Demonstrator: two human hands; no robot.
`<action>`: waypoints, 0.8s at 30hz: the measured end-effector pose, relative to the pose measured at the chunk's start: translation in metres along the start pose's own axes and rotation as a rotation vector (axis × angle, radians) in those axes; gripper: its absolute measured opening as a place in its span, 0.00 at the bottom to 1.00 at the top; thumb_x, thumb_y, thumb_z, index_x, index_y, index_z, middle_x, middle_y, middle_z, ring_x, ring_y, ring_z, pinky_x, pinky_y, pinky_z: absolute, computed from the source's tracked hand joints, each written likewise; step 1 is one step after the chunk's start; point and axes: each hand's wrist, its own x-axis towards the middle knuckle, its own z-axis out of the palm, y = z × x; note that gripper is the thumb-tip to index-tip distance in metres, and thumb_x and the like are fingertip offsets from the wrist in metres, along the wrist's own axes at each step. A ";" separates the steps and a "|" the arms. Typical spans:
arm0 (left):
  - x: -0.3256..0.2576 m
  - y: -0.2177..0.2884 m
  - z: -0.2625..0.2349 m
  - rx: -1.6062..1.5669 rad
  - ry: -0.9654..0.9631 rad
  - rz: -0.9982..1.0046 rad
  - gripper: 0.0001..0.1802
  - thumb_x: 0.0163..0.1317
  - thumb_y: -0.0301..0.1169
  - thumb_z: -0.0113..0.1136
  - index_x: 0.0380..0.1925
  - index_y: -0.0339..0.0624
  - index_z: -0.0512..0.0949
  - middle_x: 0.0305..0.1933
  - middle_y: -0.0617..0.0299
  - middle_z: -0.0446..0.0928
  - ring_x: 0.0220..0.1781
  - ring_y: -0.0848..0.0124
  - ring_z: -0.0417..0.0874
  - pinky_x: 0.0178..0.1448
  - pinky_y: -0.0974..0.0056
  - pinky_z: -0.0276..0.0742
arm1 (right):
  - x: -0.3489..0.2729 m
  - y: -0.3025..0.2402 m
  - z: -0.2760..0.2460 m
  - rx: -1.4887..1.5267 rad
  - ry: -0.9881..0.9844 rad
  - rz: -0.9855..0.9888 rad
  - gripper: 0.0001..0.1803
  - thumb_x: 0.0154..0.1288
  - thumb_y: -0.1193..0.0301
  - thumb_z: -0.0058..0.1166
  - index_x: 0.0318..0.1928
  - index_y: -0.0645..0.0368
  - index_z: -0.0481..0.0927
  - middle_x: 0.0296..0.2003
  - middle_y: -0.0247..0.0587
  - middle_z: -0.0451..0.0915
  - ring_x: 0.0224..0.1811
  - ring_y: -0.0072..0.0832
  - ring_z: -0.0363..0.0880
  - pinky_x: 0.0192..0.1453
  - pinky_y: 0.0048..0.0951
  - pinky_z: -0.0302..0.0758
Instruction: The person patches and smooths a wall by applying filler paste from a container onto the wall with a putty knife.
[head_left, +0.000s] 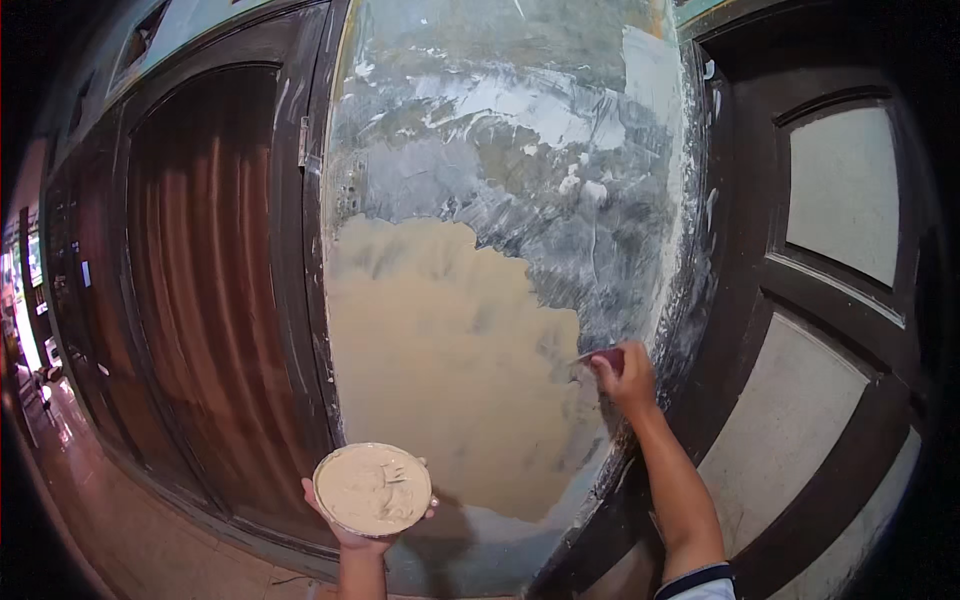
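Head view: a round bowl [345, 528] of beige paste [365, 488] is held from below by the left hand [362, 544], with fingers curled up its sides, low in front of the wall [630, 260]. A dark red scraper [610, 357] is clamped between the thumb and fingers of the right hand [632, 380], its tip brought to the right border of a beige coat [440, 350]. Grey, white-smeared wall is left exposed above, flanked by a dark panelled door [820, 275] at right
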 end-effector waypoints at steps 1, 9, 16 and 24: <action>0.000 0.000 -0.001 0.004 -0.046 -0.010 0.68 0.49 0.88 0.46 0.75 0.42 0.64 0.71 0.17 0.62 0.57 0.20 0.76 0.46 0.20 0.79 | 0.005 -0.005 -0.006 0.075 0.300 0.188 0.21 0.64 0.58 0.70 0.42 0.62 0.78 0.35 0.50 0.79 0.39 0.51 0.77 0.44 0.47 0.74; 0.000 -0.013 0.013 0.036 0.077 -0.062 0.66 0.51 0.88 0.41 0.73 0.43 0.66 0.70 0.22 0.65 0.60 0.24 0.76 0.52 0.17 0.76 | -0.031 -0.065 -0.029 0.243 -0.039 -0.050 0.10 0.61 0.76 0.66 0.43 0.59 0.81 0.36 0.43 0.82 0.42 0.45 0.77 0.48 0.40 0.72; 0.007 -0.025 0.032 0.108 0.039 -0.201 0.63 0.55 0.87 0.36 0.73 0.45 0.67 0.69 0.35 0.72 0.61 0.29 0.78 0.50 0.18 0.78 | -0.021 -0.161 -0.090 0.261 -0.232 -0.565 0.20 0.56 0.76 0.62 0.50 0.47 0.86 0.47 0.29 0.87 0.54 0.35 0.79 0.58 0.45 0.68; 0.007 -0.022 0.040 0.039 -0.155 -0.346 0.65 0.54 0.87 0.36 0.75 0.42 0.63 0.71 0.34 0.69 0.58 0.23 0.77 0.48 0.20 0.78 | -0.014 -0.195 -0.125 0.256 -0.376 -0.684 0.18 0.63 0.68 0.61 0.55 0.50 0.85 0.49 0.32 0.83 0.63 0.43 0.75 0.63 0.59 0.72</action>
